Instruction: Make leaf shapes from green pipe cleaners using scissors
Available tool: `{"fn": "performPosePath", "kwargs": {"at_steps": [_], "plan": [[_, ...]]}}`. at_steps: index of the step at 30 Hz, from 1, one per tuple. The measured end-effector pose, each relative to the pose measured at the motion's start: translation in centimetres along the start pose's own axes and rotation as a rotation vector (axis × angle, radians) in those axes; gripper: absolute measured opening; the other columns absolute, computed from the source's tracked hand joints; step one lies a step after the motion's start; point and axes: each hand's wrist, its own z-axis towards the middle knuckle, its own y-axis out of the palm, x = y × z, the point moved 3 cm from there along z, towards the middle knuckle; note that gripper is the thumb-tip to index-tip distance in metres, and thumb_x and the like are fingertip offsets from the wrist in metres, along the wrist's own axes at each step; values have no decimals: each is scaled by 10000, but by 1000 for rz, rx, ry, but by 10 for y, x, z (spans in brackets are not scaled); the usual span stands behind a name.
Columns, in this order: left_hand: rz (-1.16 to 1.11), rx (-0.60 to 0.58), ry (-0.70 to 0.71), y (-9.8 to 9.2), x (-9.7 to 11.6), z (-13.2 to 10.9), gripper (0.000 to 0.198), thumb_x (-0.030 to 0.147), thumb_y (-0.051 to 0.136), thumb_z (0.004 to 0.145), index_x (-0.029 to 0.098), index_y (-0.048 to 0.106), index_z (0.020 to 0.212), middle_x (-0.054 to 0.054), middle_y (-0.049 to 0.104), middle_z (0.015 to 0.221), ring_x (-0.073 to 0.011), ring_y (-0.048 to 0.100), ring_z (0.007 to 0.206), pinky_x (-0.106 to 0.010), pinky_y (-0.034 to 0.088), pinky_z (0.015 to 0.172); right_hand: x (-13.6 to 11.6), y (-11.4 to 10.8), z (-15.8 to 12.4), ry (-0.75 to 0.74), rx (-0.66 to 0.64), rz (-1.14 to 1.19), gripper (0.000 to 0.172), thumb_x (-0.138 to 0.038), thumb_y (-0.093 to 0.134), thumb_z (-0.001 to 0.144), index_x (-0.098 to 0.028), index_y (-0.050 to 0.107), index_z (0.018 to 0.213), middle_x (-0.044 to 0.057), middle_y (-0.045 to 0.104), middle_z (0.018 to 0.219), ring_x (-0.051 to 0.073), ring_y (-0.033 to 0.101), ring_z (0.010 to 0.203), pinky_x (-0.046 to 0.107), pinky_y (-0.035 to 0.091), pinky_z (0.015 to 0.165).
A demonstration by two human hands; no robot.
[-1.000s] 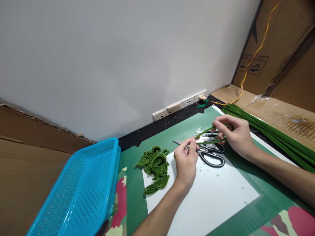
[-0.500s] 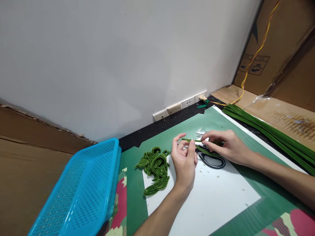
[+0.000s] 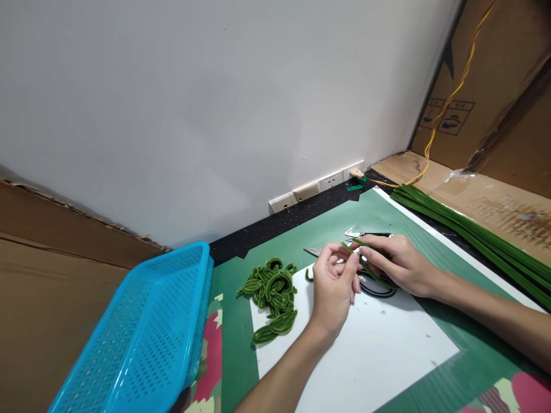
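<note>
My left hand [image 3: 334, 287] and my right hand [image 3: 394, 261] meet over a white sheet [image 3: 365, 344], both pinching one green pipe cleaner [image 3: 368, 267] that is folded between the fingers. Its bent end pokes out by my left thumb. Black-handled scissors [image 3: 373, 287] lie under my right hand, mostly hidden, with the blade tips showing to the left. A pile of finished green coiled leaf shapes [image 3: 272, 292] lies just left of my left hand.
A blue plastic basket [image 3: 142, 338] sits tilted at the left. A bundle of long straight green pipe cleaners [image 3: 469, 235] lies along the right on cardboard. A green mat [image 3: 331, 221] covers the table. Wall sockets [image 3: 316, 186] and a yellow-red wire [image 3: 447, 92] are behind.
My right hand came down from a raised pose and moved left toward my left hand. The pipe cleaner went from two spread strands to a tight fold between both hands.
</note>
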Motion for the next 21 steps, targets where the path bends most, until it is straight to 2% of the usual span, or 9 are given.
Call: {"fn": "performPosePath", "kwargs": {"at_steps": [3, 6, 9, 11, 13, 15, 18, 21], "plan": [[26, -7, -1, 0, 1, 0, 341, 460, 796, 949, 176, 609, 971, 72, 575, 613, -38, 426, 370, -146, 305, 351, 2, 1, -1, -6, -21, 25, 493, -530, 442, 1111, -239, 659, 777, -4, 578, 599, 156, 494, 521, 305, 375, 551], [50, 8, 2, 0, 2, -1, 344, 490, 764, 976, 168, 644, 986, 77, 545, 572, -35, 396, 389, -143, 302, 382, 2, 1, -2, -1, 18, 32, 527, -541, 412, 1118, -230, 624, 750, -7, 563, 581, 150, 483, 516, 301, 371, 543], [58, 44, 5, -2, 3, -2, 392, 553, 719, 997, 173, 643, 942, 75, 513, 544, -46, 418, 415, -139, 302, 396, 0, -2, -1, 25, 102, 35, 430, -537, 488, 1090, -221, 723, 917, -17, 569, 581, 154, 496, 515, 294, 382, 522], [41, 79, 19, -3, 3, -3, 425, 591, 682, 1008, 183, 616, 914, 51, 574, 618, -54, 471, 423, -144, 316, 379, 0, -3, 0, 38, 148, 35, 360, -517, 569, 1056, -216, 765, 1042, -12, 602, 613, 162, 530, 538, 291, 396, 514], [15, 107, 30, -3, 4, -3, 427, 601, 648, 1024, 195, 579, 910, 21, 656, 752, -52, 501, 411, -155, 335, 354, 1, -3, 1, 43, 176, 39, 322, -489, 629, 1028, -215, 790, 1078, 3, 654, 661, 172, 577, 573, 290, 424, 519], [-6, 119, 32, -3, 4, -3, 413, 596, 626, 1037, 207, 549, 921, 17, 684, 798, -49, 490, 382, -162, 340, 338, 4, -3, 1, 42, 191, 38, 305, -460, 651, 1022, -214, 805, 1113, 12, 699, 701, 178, 621, 605, 288, 474, 541], [-2, 114, 41, -3, 3, -3, 419, 595, 609, 1047, 198, 567, 918, 39, 632, 677, -55, 461, 379, -163, 340, 362, 6, -2, 0, -13, 201, -18, 295, -391, 638, 1039, -198, 809, 1181, 19, 746, 745, 174, 667, 636, 278, 537, 596], [36, 75, 42, -3, 3, -3, 487, 600, 594, 1051, 169, 608, 826, 35, 575, 616, -56, 428, 408, -180, 313, 403, 5, 0, -2, -133, 162, -127, 292, -290, 590, 1062, -189, 799, 1239, 34, 792, 814, 170, 716, 674, 267, 560, 647]]}}
